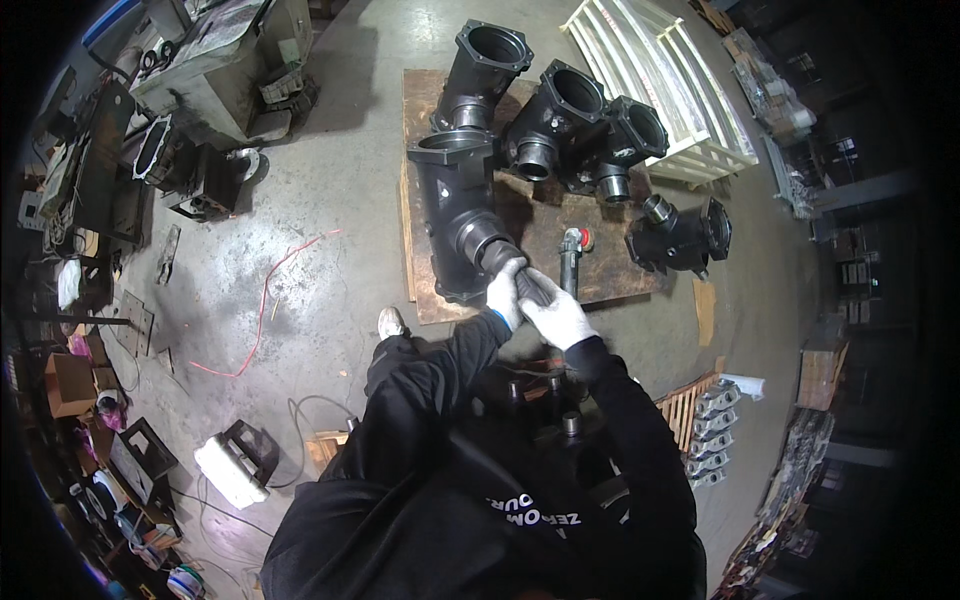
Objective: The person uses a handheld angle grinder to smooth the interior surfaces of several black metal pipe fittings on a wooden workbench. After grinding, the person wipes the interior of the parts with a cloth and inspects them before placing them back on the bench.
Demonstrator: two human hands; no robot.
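My left hand [507,294], in a white glove, is closed around a dark, roughly cylindrical tool [534,287]. Its end meets or enters the bare-metal side neck [482,240] of a black cast housing [450,190]; how deep I cannot make out. Just to the right, my gloved right hand [558,317] grips the rear of the same tool. The housing rests on a brown wooden board [610,280]. Nearby on the board lies an angle grinder [570,262] with a red disc at its head.
More black housings [556,110] stand at the board's far side, and another [680,238] sits at its right edge. A pale slatted crate [670,90] is beyond. Grey metal brackets [712,435] are stacked right. A red cord [264,300] crosses the floor left.
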